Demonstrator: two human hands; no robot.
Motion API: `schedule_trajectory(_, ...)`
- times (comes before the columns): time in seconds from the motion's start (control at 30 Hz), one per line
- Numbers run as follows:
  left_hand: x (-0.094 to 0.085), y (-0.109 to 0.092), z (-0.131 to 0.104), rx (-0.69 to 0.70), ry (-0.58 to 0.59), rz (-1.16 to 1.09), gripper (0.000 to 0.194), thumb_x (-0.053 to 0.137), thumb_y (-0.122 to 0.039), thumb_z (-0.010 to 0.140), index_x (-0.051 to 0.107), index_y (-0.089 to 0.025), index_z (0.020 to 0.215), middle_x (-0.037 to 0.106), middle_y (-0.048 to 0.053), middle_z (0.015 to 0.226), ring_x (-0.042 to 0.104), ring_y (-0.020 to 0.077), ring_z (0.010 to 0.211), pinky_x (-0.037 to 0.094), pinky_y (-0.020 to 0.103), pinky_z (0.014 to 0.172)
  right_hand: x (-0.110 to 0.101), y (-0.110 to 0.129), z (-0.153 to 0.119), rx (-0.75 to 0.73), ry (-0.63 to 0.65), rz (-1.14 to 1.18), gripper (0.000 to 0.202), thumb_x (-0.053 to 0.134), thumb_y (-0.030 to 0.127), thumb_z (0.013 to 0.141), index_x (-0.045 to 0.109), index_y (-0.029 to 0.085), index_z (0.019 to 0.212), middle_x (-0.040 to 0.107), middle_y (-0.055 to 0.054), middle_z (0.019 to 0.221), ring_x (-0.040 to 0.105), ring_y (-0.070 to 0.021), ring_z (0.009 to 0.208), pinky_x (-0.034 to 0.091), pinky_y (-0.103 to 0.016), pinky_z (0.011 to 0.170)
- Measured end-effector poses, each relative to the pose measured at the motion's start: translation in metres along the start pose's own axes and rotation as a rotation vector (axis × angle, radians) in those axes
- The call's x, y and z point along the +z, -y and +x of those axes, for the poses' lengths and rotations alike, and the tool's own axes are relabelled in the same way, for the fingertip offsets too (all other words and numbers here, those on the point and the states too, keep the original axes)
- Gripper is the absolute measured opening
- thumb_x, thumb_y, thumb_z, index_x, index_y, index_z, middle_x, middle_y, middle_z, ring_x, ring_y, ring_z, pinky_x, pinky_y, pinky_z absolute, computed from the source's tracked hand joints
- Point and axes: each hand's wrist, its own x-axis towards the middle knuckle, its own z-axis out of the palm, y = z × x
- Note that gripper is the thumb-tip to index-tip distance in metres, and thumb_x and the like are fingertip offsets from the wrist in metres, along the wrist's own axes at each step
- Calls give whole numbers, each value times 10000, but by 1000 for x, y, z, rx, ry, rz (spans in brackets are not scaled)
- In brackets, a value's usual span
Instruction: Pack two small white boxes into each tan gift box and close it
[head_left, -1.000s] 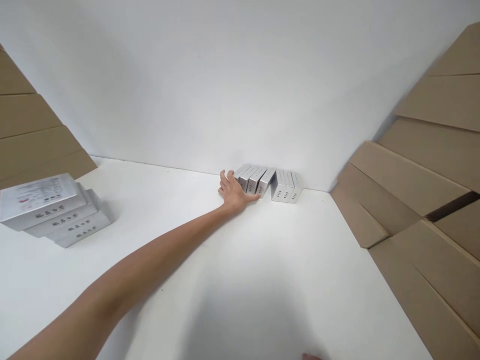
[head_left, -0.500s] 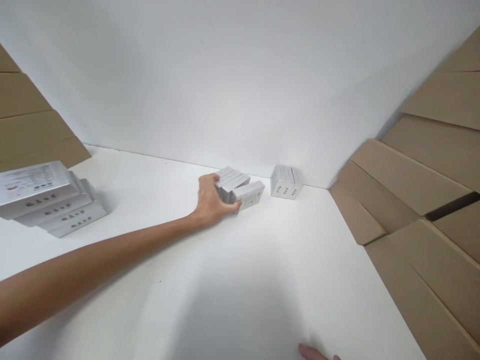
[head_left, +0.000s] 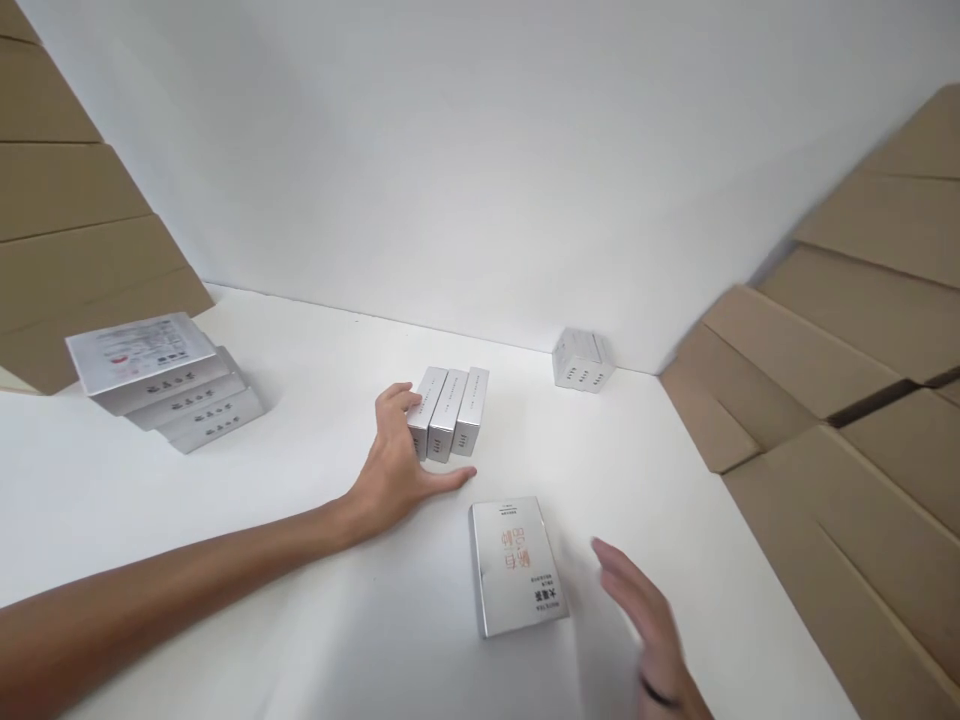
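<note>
Three thin silver-white boxes [head_left: 448,412] stand on edge side by side near the middle of the white table. My left hand [head_left: 397,465] is spread at their left side, its fingertips at the leftmost box and its thumb stretched out in front of them. A single silver box [head_left: 517,567] with orange and black print lies flat nearer to me, touched by neither hand. To the right of that box is my right hand [head_left: 645,610], open and holding nothing, with a dark band at the wrist.
A leaning stack of several silver boxes [head_left: 169,375] sits at the left. A small group of boxes [head_left: 583,359] stands against the white wall [head_left: 480,180] at the back. Brown cardboard [head_left: 847,370] lines the right side, and more cardboard [head_left: 82,210] the left.
One box now lies flat in front, apart from the group. The other three stand nearer and straighter. My left hand has loosened from them, and my right hand has come further into view.
</note>
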Motion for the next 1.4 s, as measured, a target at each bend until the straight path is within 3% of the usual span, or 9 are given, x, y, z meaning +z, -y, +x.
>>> schedule_trajectory(0.07, 7, -2, 9, -19, -63, 13, 999, 923, -504, 575, 256, -268, 1281, 281, 150, 1452, 353, 397, 1432, 467, 587, 1105, 11, 15, 19, 67, 168, -97, 808, 716, 622, 853, 352, 294, 1495, 198, -124, 1697, 263, -396, 1540, 402, -614, 1181)
schedule_trajectory(0.17, 19, -7, 21, -135, -109, 17, 947, 911, -492, 580, 286, -258, 1252, 327, 127, 1405, 567, 303, 1181, 550, 536, 985, 36, 41, 42, 316, 381, -240, 805, 683, 616, 826, 416, 240, 1486, 98, -97, 1724, 182, -398, 1564, 342, -621, 1225)
schedule_trajectory(0.33, 17, -14, 27, -279, -58, -19, 809, 840, -403, 660, 296, -250, 1239, 446, 72, 1246, 594, 153, 803, 585, 435, 811, 48, 59, 51, 365, 273, -356, 698, 530, 479, 842, 430, 180, 1465, 209, -138, 1684, 345, -379, 1495, 418, -566, 1174)
schedule_trajectory(0.47, -19, -2, 14, -168, 136, -114, 788, 811, -388, 685, 254, -270, 1230, 516, 53, 1149, 602, 229, 1001, 569, 413, 857, -20, 25, 44, 406, 204, -85, 509, 611, 455, 802, 530, 273, 1271, 514, -104, 1447, 602, -303, 1222, 487, -473, 1069)
schedule_trajectory(0.57, -51, 8, -4, 6, 369, -201, 726, 756, -334, 745, 243, -285, 1256, 518, 76, 1213, 596, 239, 1087, 568, 436, 917, -83, -12, 49, 574, 260, 180, 555, 587, 664, 858, 562, 294, 1270, 647, -100, 1257, 631, -318, 1143, 509, -469, 964)
schedule_trajectory(0.67, -66, 11, -20, 69, 480, -226, 712, 708, -281, 785, 231, -290, 1312, 493, 104, 1250, 604, 245, 1101, 587, 439, 900, -103, -27, 67, 569, 324, 475, 550, 526, 709, 911, 612, 263, 1222, 660, -122, 1238, 642, -312, 1112, 492, -489, 977)
schedule_trajectory(0.93, -55, 9, -33, 20, 559, -309, 705, 661, -259, 863, 203, -321, 1395, 553, 84, 1210, 668, 211, 956, 625, 390, 801, -30, 26, 104, 451, 637, 712, 603, 441, 690, 985, 661, 191, 1244, 667, -136, 1218, 637, -261, 1012, 546, -425, 852)
schedule_trajectory(1.27, -49, -1, -42, 128, 570, -239, 690, 580, -244, 908, 168, -343, 1453, 514, 140, 1352, 659, 256, 1089, 605, 511, 953, -15, 49, 84, 632, 466, 609, 779, 261, 795, 973, 661, 186, 1250, 696, -114, 1098, 613, -215, 822, 540, -381, 772)
schedule_trajectory(1.4, -48, -1, -45, 216, 552, -205, 749, 588, -211, 903, 155, -336, 1500, 339, 176, 1534, 537, 304, 1333, 502, 565, 1125, -14, 47, 71, 482, 468, 506, 717, 395, 803, 952, 521, 240, 1377, 622, -113, 1303, 611, -251, 1117, 515, -426, 985)
